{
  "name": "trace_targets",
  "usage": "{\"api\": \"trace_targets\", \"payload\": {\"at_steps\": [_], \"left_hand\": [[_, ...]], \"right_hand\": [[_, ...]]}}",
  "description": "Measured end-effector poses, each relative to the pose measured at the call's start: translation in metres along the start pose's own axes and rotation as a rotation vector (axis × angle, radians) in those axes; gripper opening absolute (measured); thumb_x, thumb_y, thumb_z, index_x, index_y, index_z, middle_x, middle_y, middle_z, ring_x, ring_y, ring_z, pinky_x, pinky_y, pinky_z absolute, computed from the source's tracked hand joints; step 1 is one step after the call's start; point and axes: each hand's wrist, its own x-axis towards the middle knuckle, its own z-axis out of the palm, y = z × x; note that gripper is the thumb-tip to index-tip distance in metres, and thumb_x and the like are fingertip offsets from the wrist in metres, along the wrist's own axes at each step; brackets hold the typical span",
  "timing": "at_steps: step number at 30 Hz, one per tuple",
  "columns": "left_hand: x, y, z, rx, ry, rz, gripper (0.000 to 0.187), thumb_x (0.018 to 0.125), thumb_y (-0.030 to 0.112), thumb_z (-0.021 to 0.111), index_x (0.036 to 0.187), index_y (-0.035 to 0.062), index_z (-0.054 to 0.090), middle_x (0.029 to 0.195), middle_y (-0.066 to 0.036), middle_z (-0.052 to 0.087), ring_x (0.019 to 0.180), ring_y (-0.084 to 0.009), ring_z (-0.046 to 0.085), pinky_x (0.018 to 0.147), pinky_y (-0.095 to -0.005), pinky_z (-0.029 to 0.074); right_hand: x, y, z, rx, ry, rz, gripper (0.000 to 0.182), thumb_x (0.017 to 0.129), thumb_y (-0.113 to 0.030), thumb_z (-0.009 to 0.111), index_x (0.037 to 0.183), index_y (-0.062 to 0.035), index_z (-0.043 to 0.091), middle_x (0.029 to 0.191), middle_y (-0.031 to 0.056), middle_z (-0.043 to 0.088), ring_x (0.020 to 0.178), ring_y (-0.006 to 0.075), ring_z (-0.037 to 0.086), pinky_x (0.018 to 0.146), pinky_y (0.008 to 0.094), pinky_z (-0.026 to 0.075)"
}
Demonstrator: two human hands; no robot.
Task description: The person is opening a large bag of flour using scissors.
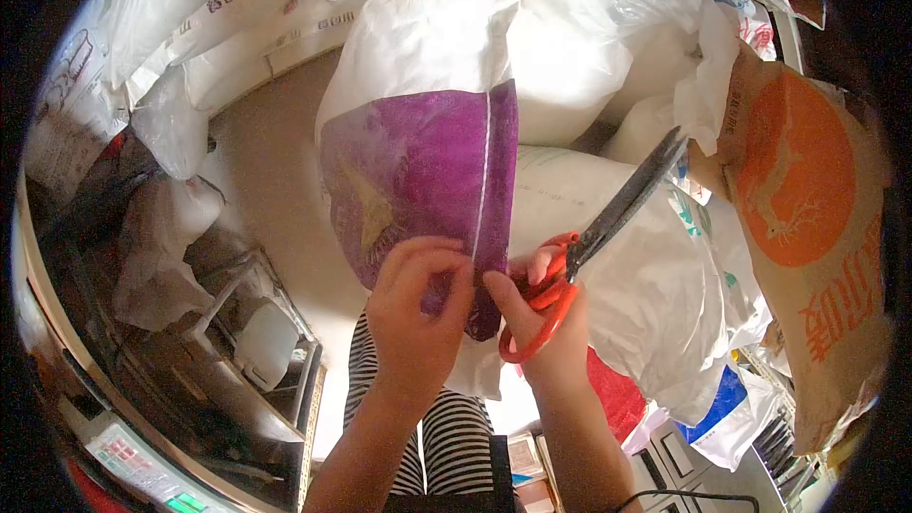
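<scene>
A white and purple woven sack point(418, 161) stands in front of me, a pale stitched seam point(485, 161) running along its right edge. My left hand point(418, 309) is closed in a pinch, its fingertips at the lower end of that seam; whether they hold fabric or a thread is too small to tell. Scissors point(622, 199) with orange-red handles rest in my right hand point(546, 313), dark blades angled up and to the right, away from the seam. The thumb of that hand touches the sack's dark lower corner.
Large white sacks point(617, 266) lie to the right, beside a brown paper sack point(798, 323) with an orange circle. More printed white sacks point(237, 0) line the back. At left are a metal frame point(309, 370), hanging plastic bags point(171, 123) and a scale-like panel point(142, 465).
</scene>
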Motion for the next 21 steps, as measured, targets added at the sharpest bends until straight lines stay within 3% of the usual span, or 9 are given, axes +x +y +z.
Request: {"api": "trace_targets", "payload": {"at_steps": [4, 6, 8, 9, 12, 13, 16, 19, 21], "left_hand": [[-0.003, -0.006, 0.003, -0.182, 0.006, -0.155, 0.008, 0.079, -0.001, 0.065, 0.087, -0.0002, 0.063, 0.099, -0.011, 0.063, 0.082, -0.0178, 0.063, 0.071, -0.0264, 0.051], [-0.003, -0.007, 0.002, -0.260, -0.002, -0.223, 0.007, 0.081, -0.001, 0.064, 0.087, -0.0008, 0.062, 0.099, -0.010, 0.063, 0.082, -0.0152, 0.062, 0.072, -0.0253, 0.051], [-0.005, -0.006, 0.001, -0.320, -0.015, -0.272, 0.005, 0.083, -0.001, 0.063, 0.088, -0.0013, 0.062, 0.099, -0.010, 0.063, 0.083, -0.0130, 0.061, 0.072, -0.0245, 0.050], [-0.005, -0.008, 0.002, -0.362, -0.013, -0.300, 0.005, 0.083, -0.001, 0.062, 0.088, -0.0014, 0.062, 0.099, -0.010, 0.063, 0.083, -0.0129, 0.061, 0.073, -0.0243, 0.050], [-0.007, -0.011, 0.004, -0.458, -0.005, -0.348, 0.004, 0.084, -0.001, 0.062, 0.088, -0.0015, 0.061, 0.099, -0.009, 0.063, 0.083, -0.0124, 0.061, 0.074, -0.0236, 0.049], [-0.007, -0.011, 0.005, -0.464, -0.001, -0.342, 0.004, 0.085, 0.000, 0.062, 0.089, -0.0014, 0.061, 0.099, -0.009, 0.063, 0.083, -0.0123, 0.061, 0.074, -0.0234, 0.049], [-0.008, -0.014, 0.005, -0.417, 0.022, -0.276, 0.004, 0.085, 0.000, 0.062, 0.088, -0.0013, 0.061, 0.099, -0.009, 0.063, 0.082, -0.0117, 0.061, 0.073, -0.0227, 0.049], [-0.008, -0.012, 0.004, -0.358, 0.027, -0.242, 0.004, 0.084, 0.000, 0.063, 0.088, -0.0010, 0.062, 0.098, -0.008, 0.063, 0.080, -0.0112, 0.061, 0.070, -0.0222, 0.049], [-0.008, -0.011, 0.005, -0.357, 0.038, -0.245, 0.004, 0.084, 0.000, 0.063, 0.087, -0.0007, 0.062, 0.097, -0.008, 0.063, 0.078, -0.0109, 0.061, 0.068, -0.0220, 0.049]], "right_hand": [[-0.024, -0.017, -0.024, 0.103, 0.024, 0.118, 0.021, 0.084, -0.004, 0.065, 0.085, -0.0069, 0.044, 0.072, -0.0021, 0.048, 0.063, 0.0060, 0.046, 0.055, 0.0204, 0.037], [-0.044, -0.038, -0.044, -0.099, -0.181, 0.238, 0.014, 0.086, -0.013, 0.061, 0.086, -0.0045, 0.050, 0.068, -0.0029, 0.046, 0.060, 0.0062, 0.044, 0.053, 0.0198, 0.036], [-0.055, -0.044, -0.061, -0.003, -0.514, 0.340, 0.017, 0.087, -0.019, 0.058, 0.087, -0.0017, 0.055, 0.064, -0.0034, 0.045, 0.054, 0.0071, 0.042, 0.049, 0.0199, 0.034], [-0.065, -0.055, -0.054, -0.156, -0.512, 0.484, 0.061, 0.090, -0.060, 0.043, 0.087, -0.0003, 0.054, 0.054, -0.0012, 0.041, 0.049, 0.0075, 0.037, 0.047, 0.0222, 0.025], [-0.069, -0.040, -0.068, 0.083, -0.549, 0.776, 0.032, 0.094, -0.031, 0.054, 0.091, 0.0005, 0.058, 0.060, -0.0033, 0.046, 0.048, 0.0064, 0.042, 0.043, 0.0224, 0.032], [-0.068, -0.034, -0.069, 0.081, -0.583, 0.755, 0.037, 0.095, -0.036, 0.053, 0.092, 0.0004, 0.059, 0.060, -0.0036, 0.046, 0.048, 0.0058, 0.041, 0.042, 0.0228, 0.031], [-0.066, -0.036, -0.066, 0.054, -0.594, 0.772, 0.035, 0.095, -0.034, 0.053, 0.092, 0.0001, 0.059, 0.060, -0.0038, 0.046, 0.047, 0.0057, 0.040, 0.041, 0.0226, 0.030], [-0.075, -0.026, -0.060, -0.002, -0.501, 0.757, 0.048, 0.095, -0.046, 0.044, 0.092, 0.0012, 0.053, 0.053, -0.0001, 0.041, 0.045, 0.0070, 0.037, 0.042, 0.0224, 0.026], [-0.075, -0.031, -0.060, 0.014, -0.525, 0.775, 0.047, 0.095, -0.045, 0.045, 0.092, 0.0016, 0.052, 0.053, -0.0002, 0.041, 0.044, 0.0071, 0.037, 0.042, 0.0225, 0.026]]}}
